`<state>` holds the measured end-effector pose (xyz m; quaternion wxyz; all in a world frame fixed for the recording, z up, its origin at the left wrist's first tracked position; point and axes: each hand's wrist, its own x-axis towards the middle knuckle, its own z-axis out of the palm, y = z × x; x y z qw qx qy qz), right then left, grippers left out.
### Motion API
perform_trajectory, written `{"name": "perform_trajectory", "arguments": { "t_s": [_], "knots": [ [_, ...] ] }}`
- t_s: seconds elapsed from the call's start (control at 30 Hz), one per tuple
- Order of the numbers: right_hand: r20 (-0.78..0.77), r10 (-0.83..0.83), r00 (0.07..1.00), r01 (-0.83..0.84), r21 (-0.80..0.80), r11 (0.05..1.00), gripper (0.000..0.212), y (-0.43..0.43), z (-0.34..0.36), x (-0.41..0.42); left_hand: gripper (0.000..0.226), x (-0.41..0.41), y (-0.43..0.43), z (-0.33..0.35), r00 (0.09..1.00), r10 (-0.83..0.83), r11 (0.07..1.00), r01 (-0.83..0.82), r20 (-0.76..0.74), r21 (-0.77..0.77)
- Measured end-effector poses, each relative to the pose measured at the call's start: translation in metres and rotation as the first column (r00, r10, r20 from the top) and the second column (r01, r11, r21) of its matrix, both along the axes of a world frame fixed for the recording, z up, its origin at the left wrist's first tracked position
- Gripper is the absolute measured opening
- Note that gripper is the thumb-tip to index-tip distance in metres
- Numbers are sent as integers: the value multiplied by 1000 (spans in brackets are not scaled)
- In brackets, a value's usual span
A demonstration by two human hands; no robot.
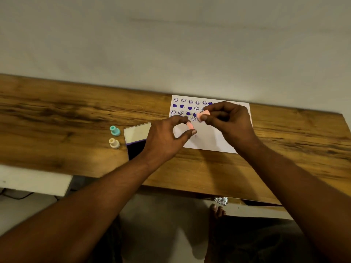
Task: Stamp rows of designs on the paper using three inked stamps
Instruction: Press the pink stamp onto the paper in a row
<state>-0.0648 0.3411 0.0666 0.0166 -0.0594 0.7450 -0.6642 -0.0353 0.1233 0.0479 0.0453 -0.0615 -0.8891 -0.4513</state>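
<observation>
A white paper [207,139] lies on the wooden table [76,114], its upper left covered with rows of purple smiley faces and hearts. My right hand [229,120] pinches a pink stamp [202,114] just above the stamped rows. My left hand [167,137] holds a small pink piece [190,126] between thumb and fingers, a little apart from the stamp. A teal stamp [115,130] and a cream stamp [114,143] stand upright to the left. An open ink pad [133,147] with a raised lid lies beside them, partly hidden by my left wrist.
The table's far edge meets a pale wall. The near edge runs across below my forearms. A crumpled piece of foil [221,200] and a bare foot [216,210] show under the table. A white ledge [34,183] sits at lower left.
</observation>
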Motion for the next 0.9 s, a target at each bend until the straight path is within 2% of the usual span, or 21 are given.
{"name": "perform_trajectory", "arguments": {
  "t_s": [0.23,0.43,0.9],
  "knots": [
    [-30,22,999,-19,99,995,25,-25,-1,-1,45,1,-13,6,999,43,998,-43,18,38],
    [-48,56,997,-49,135,990,23,-37,-5,-2,42,3,-22,10,998,60,997,-61,9,38],
    [3,137,991,-136,105,985,18,-60,-10,-4,42,5,-43,14,996,67,998,-68,57,10]
  ]
}}
